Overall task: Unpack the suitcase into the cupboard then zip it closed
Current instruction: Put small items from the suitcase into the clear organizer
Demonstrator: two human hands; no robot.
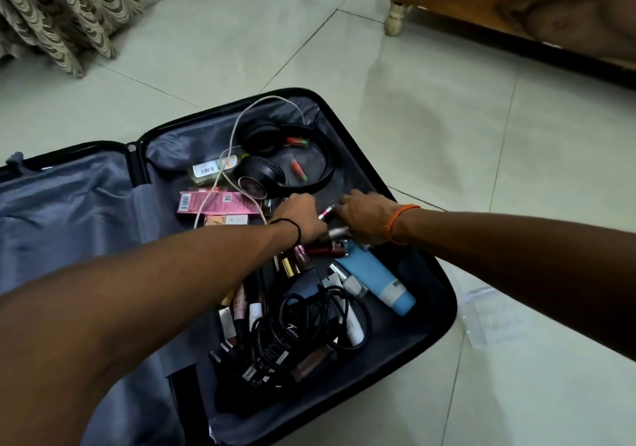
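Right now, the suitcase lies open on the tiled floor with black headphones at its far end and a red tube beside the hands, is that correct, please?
Not quite: the tube is light blue, not red, as the head view shows. The rest holds: the suitcase lies open on the tiled floor, black headphones sit at its far end, and the tube lies beside the left hand and right hand.

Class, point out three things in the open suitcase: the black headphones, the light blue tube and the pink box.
black headphones [258,169]: head view, on the nearer ear cup.
light blue tube [375,278]: head view, mid-body.
pink box [220,202]: head view, on its long top face.
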